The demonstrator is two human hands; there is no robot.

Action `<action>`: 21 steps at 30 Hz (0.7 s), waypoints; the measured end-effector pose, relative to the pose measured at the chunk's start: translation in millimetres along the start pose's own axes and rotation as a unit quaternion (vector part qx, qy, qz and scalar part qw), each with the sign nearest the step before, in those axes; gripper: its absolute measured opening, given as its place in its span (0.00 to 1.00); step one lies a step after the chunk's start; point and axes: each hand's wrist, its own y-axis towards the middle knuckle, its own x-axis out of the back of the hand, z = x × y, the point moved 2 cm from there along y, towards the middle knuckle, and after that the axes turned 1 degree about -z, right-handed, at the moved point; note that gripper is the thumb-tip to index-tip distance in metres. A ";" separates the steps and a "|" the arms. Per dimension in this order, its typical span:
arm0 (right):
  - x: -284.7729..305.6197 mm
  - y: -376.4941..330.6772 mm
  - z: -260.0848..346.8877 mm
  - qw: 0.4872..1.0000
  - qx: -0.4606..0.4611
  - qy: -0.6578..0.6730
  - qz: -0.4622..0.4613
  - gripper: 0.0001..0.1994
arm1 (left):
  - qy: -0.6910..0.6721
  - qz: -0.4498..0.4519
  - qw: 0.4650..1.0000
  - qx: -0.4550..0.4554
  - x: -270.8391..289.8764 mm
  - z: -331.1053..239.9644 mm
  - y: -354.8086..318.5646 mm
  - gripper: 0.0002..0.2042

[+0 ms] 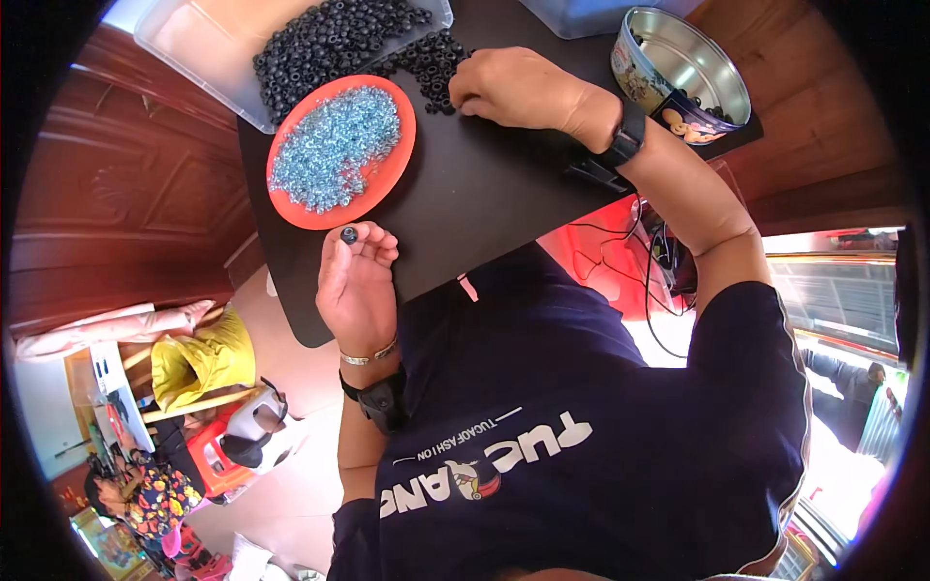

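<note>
Hands at work over a matte black surface (504,194), with an orange plate (392,179) as landmark; left hand (356,281), just below the plate's lower edge, fingers pinched closed on one small black ring-shaped piece (349,234) held at the fingertips; right hand (518,89), to the right of the plate, fingers curled narrow and pressing into a loose scatter of like black pieces (431,63), whether one is gripped cannot be told; plate heaped with tiny pale-blue shiny metal parts (334,147); clear plastic tray (184,44) above the plate, holding more black pieces; round metal tin (683,73) well to the right, interior bright and reflective. Judged handling: the black piece is light, stiff and smooth, apt to roll or slip; best taken across its rim between thumb and forefinger tips; the metal parts look hard, slippery, easily scattered.
</note>
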 end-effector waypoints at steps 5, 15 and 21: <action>29.9 11.5 20.3 0.859 -0.093 0.503 0.004 0.09 | 0.023 -0.007 1.000 0.019 -5.5 -3.9 0.0 0.11; 22.2 33.3 57.8 0.691 -0.068 0.720 -0.001 0.12 | -0.033 -0.002 0.998 0.045 -5.7 -3.8 -2.5 0.11; 21.0 36.9 72.0 0.640 -0.072 0.765 0.014 0.12 | -0.027 0.010 0.999 0.040 -10.7 -11.7 -2.8 0.12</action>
